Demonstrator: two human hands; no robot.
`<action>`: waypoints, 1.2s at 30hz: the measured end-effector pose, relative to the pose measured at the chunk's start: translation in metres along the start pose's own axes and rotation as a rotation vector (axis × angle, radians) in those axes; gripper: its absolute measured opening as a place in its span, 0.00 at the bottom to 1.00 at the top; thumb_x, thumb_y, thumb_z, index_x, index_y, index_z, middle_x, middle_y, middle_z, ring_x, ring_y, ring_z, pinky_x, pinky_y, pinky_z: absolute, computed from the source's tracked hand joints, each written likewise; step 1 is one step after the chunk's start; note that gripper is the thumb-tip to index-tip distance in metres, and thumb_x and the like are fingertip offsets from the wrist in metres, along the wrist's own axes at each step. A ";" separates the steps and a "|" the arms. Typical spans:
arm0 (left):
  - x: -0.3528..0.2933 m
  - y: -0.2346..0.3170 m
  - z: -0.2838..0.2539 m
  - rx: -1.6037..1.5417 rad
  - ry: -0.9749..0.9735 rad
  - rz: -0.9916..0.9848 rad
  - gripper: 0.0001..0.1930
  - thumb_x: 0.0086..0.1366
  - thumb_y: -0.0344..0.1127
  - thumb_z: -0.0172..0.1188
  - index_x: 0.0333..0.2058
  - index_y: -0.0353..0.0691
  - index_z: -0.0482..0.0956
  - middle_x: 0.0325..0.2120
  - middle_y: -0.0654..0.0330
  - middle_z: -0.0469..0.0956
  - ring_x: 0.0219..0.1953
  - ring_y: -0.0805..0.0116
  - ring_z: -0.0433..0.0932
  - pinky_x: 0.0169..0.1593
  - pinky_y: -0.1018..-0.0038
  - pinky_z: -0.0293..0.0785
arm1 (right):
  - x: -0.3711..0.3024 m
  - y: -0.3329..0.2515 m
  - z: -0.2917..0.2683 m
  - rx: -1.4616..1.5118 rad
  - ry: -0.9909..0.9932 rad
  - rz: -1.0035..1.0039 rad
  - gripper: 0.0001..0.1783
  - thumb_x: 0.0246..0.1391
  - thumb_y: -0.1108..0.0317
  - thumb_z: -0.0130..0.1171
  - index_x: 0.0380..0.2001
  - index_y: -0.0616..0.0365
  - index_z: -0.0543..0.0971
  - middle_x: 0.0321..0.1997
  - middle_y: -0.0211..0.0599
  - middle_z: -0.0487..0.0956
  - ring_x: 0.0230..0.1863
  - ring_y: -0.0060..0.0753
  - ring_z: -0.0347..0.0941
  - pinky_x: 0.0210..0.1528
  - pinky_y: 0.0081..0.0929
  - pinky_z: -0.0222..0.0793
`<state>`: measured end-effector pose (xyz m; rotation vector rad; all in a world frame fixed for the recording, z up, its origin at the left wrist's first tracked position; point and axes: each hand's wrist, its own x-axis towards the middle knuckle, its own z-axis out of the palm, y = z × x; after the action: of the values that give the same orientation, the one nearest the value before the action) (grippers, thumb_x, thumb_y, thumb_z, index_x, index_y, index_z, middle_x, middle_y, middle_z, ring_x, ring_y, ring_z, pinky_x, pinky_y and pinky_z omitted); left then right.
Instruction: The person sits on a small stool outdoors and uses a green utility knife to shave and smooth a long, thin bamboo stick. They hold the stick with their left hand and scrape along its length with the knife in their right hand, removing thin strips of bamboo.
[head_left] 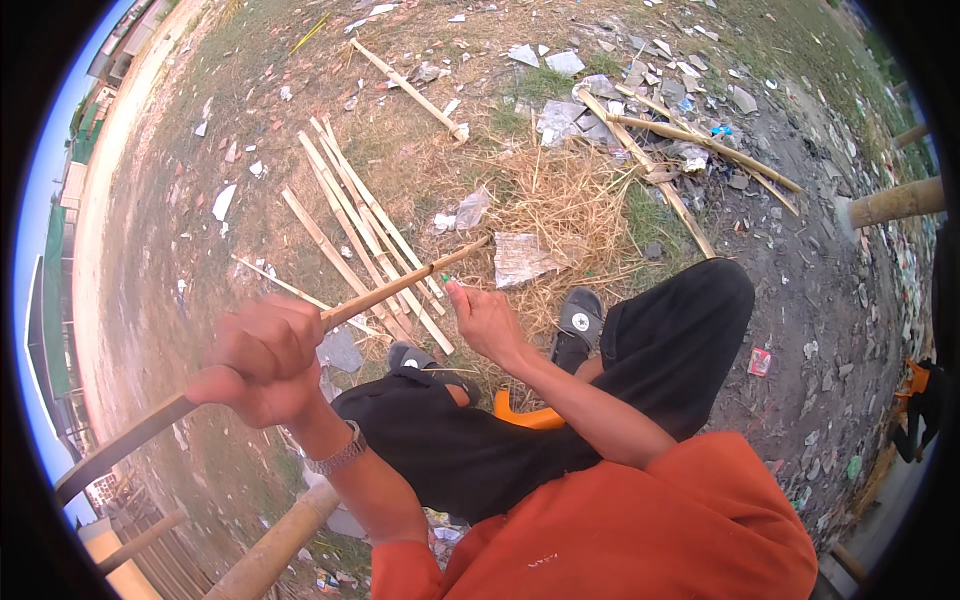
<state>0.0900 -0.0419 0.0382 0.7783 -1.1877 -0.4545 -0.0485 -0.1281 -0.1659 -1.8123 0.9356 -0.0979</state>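
A long bamboo strip [375, 296] slants from the lower left edge up to the middle of the picture. My left hand [268, 362] is wrapped round it, the wrist banded by a metal watch. Just below the strip's far end, my right hand [487, 320] is closed with the thumb pointing up. A tiny green thing [446, 279] shows at that thumb tip; what else the fingers hold is hidden. Beneath my right forearm lies an orange curved handle [528, 414], partly covered by my black-trousered leg. Several pale split bamboo strips [352, 215] lie on the ground beyond my left hand.
Dry straw [575, 205] and a flat grey piece [522, 260] lie ahead of my feet. Bamboo poles [700, 145] lie among rubble at the far right; another bamboo pole [410, 88] lies further off. A thick bamboo pole [275, 545] runs beside me at lower left.
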 end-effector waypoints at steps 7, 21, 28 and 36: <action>-0.005 0.000 0.001 0.015 0.020 -0.010 0.30 0.67 0.61 0.38 0.11 0.49 0.49 0.04 0.73 0.47 0.05 0.81 0.42 0.12 0.80 0.38 | 0.008 0.012 0.001 0.099 0.135 -0.088 0.32 0.62 0.47 0.40 0.23 0.67 0.76 0.17 0.56 0.72 0.22 0.60 0.69 0.29 0.46 0.63; -0.001 0.008 -0.036 -0.028 0.197 -0.066 0.29 0.68 0.59 0.35 0.12 0.48 0.50 0.05 0.72 0.46 0.07 0.79 0.41 0.14 0.78 0.41 | 0.011 -0.030 0.002 0.159 0.139 -0.110 0.32 0.62 0.47 0.38 0.23 0.65 0.77 0.18 0.61 0.73 0.26 0.65 0.72 0.34 0.53 0.66; -0.001 0.007 -0.026 0.004 0.052 -0.067 0.30 0.67 0.61 0.35 0.12 0.49 0.50 0.05 0.72 0.47 0.07 0.80 0.42 0.14 0.78 0.39 | 0.006 -0.005 0.015 -0.101 0.222 -0.119 0.29 0.61 0.45 0.40 0.26 0.61 0.77 0.15 0.58 0.72 0.25 0.64 0.72 0.35 0.51 0.69; 0.001 0.009 -0.018 -0.031 0.051 -0.102 0.29 0.67 0.60 0.38 0.12 0.50 0.50 0.04 0.73 0.46 0.07 0.80 0.41 0.14 0.79 0.40 | 0.055 0.092 0.002 -0.449 0.223 -0.061 0.32 0.59 0.42 0.40 0.23 0.61 0.79 0.15 0.57 0.74 0.22 0.62 0.74 0.26 0.49 0.71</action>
<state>0.1069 -0.0317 0.0424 0.8223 -1.0949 -0.5334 -0.0599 -0.1753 -0.2613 -2.2800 1.1239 -0.1392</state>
